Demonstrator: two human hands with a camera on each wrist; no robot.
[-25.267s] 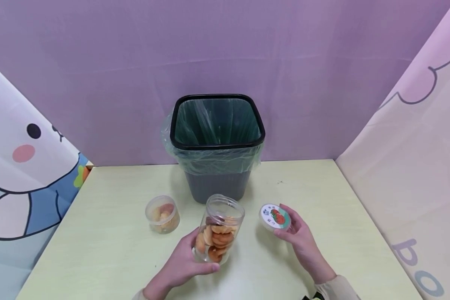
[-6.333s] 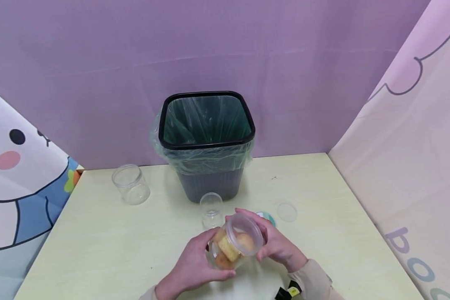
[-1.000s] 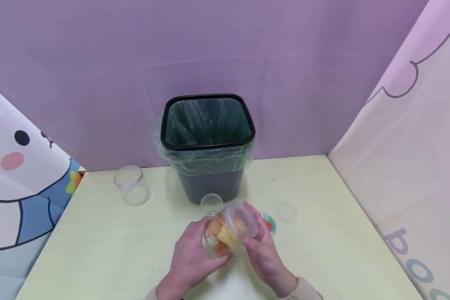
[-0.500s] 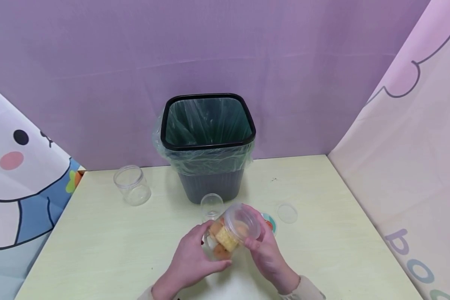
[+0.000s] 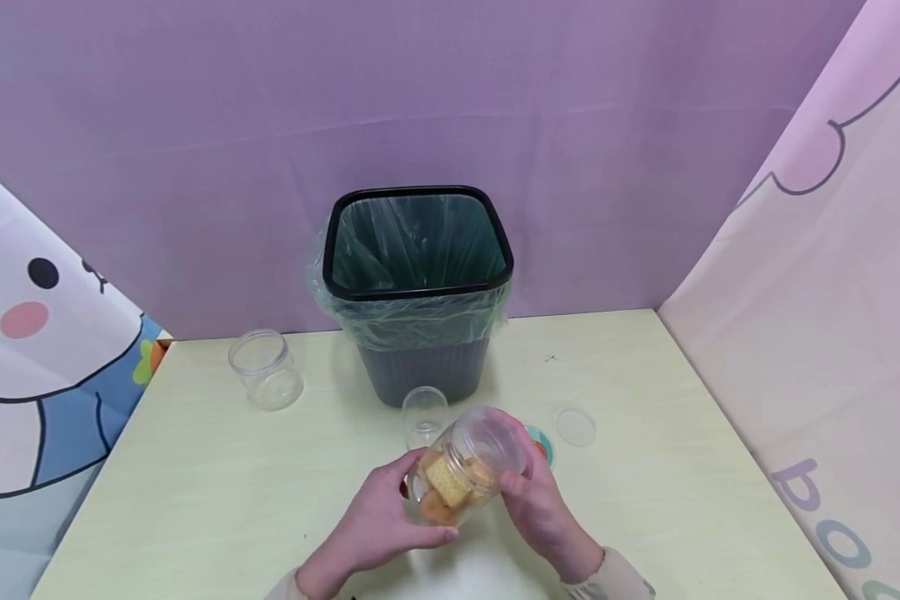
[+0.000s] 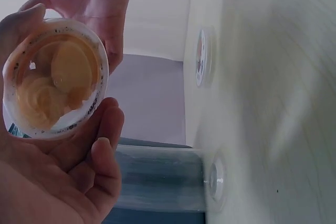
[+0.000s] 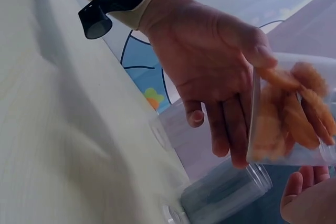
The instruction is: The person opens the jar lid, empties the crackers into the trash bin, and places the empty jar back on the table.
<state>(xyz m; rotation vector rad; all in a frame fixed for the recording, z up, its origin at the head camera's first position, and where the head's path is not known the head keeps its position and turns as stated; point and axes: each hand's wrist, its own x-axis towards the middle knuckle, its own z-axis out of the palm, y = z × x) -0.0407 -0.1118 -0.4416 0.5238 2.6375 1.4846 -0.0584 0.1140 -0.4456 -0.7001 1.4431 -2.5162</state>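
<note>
Both hands hold a clear plastic biscuit jar (image 5: pixel 461 473) tilted above the table's near middle. My left hand (image 5: pixel 378 521) cups its bottom end, and the left wrist view shows the jar's base (image 6: pixel 55 77) resting in curled fingers (image 6: pixel 102 166). My right hand (image 5: pixel 540 500) grips the top end with its clear lid. In the right wrist view its fingers (image 7: pixel 226 124) lie over that end of the jar (image 7: pixel 294 119). Several round and square biscuits show inside.
A black bin (image 5: pixel 420 283) with a clear liner stands at the back of the pale table (image 5: pixel 195 500). A small empty jar (image 5: pixel 423 414) stands just before it, a wider empty jar (image 5: pixel 265 369) at left. A printed lid (image 5: pixel 542 443) and a clear lid (image 5: pixel 574 425) lie right of my hands.
The jar has turned a little between my hands and its biscuits have shifted. Both hands keep their hold in nearly the same place.
</note>
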